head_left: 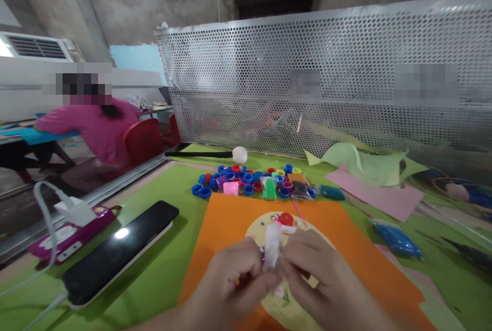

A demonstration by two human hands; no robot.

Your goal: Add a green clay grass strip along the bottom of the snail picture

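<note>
Between my two hands is a small whitish packet (273, 244), standing up from the fingertips and slightly blurred. My left hand (236, 274) is closed, its thumb and fingers pinching the packet's lower left side. My right hand (321, 269) is closed too, fingers bent against the packet's right side. Beneath them lies a round cream disc (255, 226) on an orange sheet (219, 223). Small coloured bits and a red round piece (286, 219) sit near the disc's top edge. My hands hide much of the disc.
A black phone-like device (123, 249) and a purple power strip (73, 241) lie left. Blue and red rings (248, 189) with coloured clay packets stand behind. Right are a blue packet (397, 239), pink paper (376, 192) and dark scissors (467, 254). A person in pink (96, 126) sits far left.
</note>
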